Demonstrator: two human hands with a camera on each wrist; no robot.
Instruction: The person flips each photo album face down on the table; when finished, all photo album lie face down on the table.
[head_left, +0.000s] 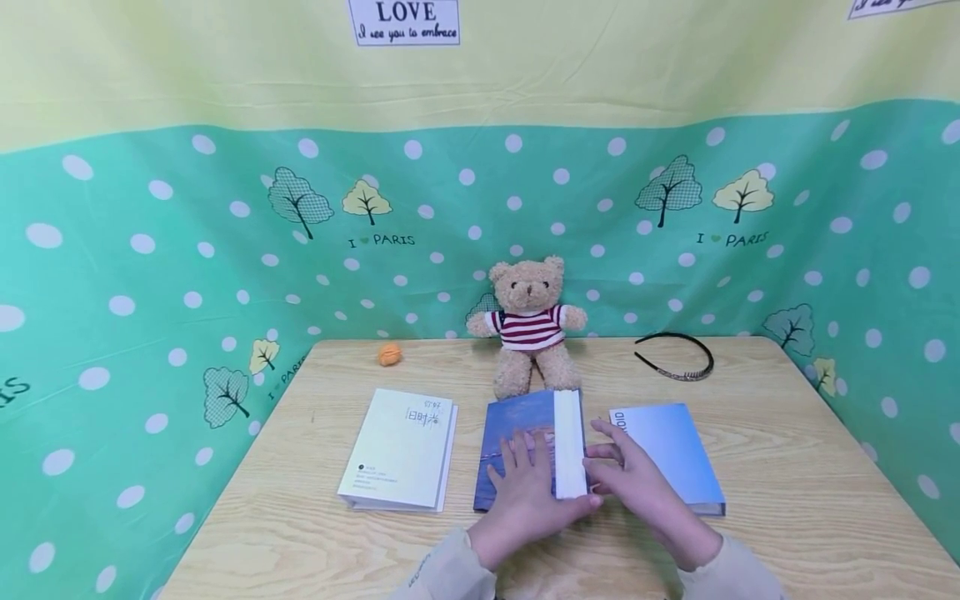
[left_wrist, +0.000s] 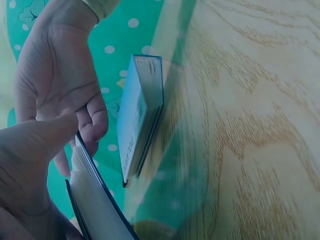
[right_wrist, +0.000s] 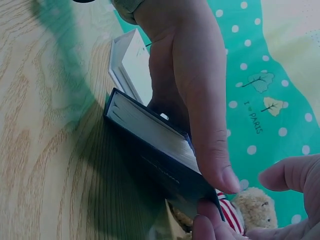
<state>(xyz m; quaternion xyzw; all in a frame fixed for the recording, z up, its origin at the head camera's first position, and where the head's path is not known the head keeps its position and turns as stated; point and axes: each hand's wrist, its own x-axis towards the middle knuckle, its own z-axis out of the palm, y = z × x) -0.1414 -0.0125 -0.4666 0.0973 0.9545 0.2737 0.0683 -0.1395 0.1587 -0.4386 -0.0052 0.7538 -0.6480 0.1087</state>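
Note:
A dark blue hardcover book (head_left: 517,412) with a picture on its front stands tilted at mid-table, its right edge raised and white page edges showing. Across its front cover lies my left hand (head_left: 525,492), fingers spread, the thumb reaching over the page edges toward the back cover. On the book's right side, my right hand (head_left: 626,467) touches the back cover with its fingers; its thumb stays apart from the book. The right wrist view shows these right fingers (right_wrist: 210,222) at the cover's raised corner, beneath it.
A white book (head_left: 401,450) lies left, a light blue one (head_left: 667,458) right. Behind the middle book sits a teddy bear (head_left: 531,317) in a striped shirt. A small orange object (head_left: 389,355) and a black headband (head_left: 686,375) lie near the table's back edge.

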